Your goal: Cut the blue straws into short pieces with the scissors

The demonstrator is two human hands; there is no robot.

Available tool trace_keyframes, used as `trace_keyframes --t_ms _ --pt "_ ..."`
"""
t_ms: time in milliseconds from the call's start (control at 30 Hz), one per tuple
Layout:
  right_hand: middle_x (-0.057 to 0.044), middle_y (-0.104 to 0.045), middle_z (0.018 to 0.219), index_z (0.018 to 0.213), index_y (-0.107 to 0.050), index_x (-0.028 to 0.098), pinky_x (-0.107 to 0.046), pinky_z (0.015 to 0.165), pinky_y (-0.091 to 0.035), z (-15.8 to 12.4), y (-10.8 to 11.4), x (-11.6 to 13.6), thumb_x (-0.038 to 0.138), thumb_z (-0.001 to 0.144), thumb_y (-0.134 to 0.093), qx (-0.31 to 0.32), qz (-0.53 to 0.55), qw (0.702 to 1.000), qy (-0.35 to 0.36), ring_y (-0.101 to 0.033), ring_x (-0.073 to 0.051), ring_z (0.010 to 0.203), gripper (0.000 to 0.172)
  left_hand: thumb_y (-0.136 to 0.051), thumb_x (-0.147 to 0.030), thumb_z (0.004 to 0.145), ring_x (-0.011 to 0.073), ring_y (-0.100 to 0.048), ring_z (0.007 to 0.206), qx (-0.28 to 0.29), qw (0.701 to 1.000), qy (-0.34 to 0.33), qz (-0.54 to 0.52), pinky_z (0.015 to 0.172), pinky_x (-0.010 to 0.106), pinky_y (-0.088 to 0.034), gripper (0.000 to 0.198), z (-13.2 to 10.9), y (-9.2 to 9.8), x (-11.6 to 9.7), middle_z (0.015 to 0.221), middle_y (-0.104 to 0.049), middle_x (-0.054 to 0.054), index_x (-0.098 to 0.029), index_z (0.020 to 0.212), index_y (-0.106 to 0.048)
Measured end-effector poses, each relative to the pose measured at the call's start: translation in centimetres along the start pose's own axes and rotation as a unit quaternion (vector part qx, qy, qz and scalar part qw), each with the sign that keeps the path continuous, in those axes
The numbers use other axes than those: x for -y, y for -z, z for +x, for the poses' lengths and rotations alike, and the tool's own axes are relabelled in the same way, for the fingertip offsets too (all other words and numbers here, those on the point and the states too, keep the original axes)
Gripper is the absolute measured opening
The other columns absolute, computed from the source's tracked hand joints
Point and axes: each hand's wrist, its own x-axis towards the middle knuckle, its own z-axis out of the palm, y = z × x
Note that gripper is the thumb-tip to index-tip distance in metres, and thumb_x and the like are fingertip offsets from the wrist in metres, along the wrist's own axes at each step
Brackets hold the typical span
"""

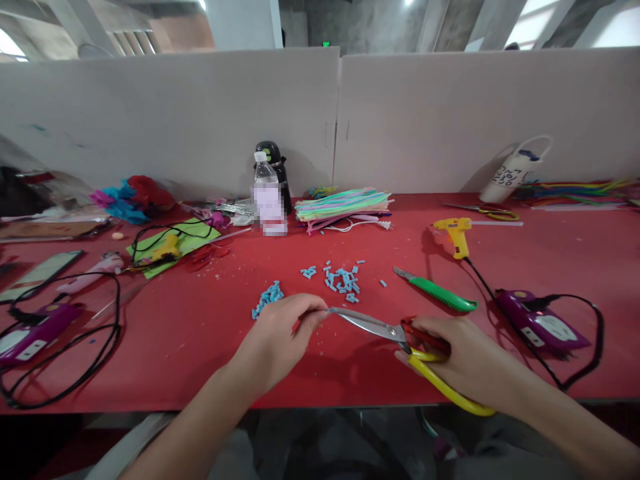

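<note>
My right hand [447,343] is wrapped round the handles of a pair of scissors [370,323], one handle yellow and the other red. The blades point left and their tips meet at the fingertips of my left hand [287,327]. That hand is closed in a pinch on a small blue piece [330,309], mostly covered by the fingers. Just behind my left hand is a pile of small blue pieces [267,298]. Beyond the blades, more short blue pieces [343,281] lie scattered on the red tabletop [210,360].
A green utility knife [440,292] lies right of the pieces. Farther right are a yellow glue gun [456,233] and a corded purple power strip [543,323]. Pipe cleaners [345,205] and a plastic bottle [269,200] stand against the partition [175,127]. Cables [117,320] loop at left.
</note>
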Motion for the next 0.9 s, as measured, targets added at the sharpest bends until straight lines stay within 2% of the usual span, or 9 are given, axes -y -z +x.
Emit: trace_keyframes --t_ms 100,467,900 --pt "0.003 -0.058 0.065 0.073 -0.049 0.023 -0.025 0.051 -0.029 0.01 0.04 0.11 0.034 0.084 -0.059 0.004 -0.001 1.000 -0.001 -0.043 -0.012 0.056 0.019 -0.054 -0.032 0.097 0.0110 -0.062 0.070 0.000 1.000 0.001 0.002 0.067 0.022 -0.044 0.016 -0.02 0.02 0.11 0.079 -0.070 -0.005 -0.024 0.093 -0.067" --pt "0.003 -0.058 0.065 0.074 -0.052 0.022 -0.025 0.052 -0.029 0.08 0.07 -0.19 0.026 0.080 -0.058 0.018 -0.011 1.000 -0.012 -0.046 -0.012 0.057 0.009 -0.054 -0.026 0.097 0.0103 -0.061 0.071 0.001 1.000 -0.023 0.015 0.068 0.022 -0.043 0.012 0.10 0.02 0.11 0.081 -0.069 -0.005 -0.023 0.093 -0.066" --pt "0.003 -0.059 0.066 0.075 -0.053 0.022 -0.024 0.052 -0.029 0.16 0.08 -0.02 0.024 0.078 -0.059 0.011 -0.013 1.000 -0.009 -0.049 -0.012 0.057 0.007 -0.054 -0.022 0.096 0.0096 -0.062 0.073 0.000 0.999 -0.035 0.021 0.070 0.021 -0.043 0.011 0.08 -0.17 0.56 0.082 -0.070 -0.006 -0.024 0.094 -0.065"
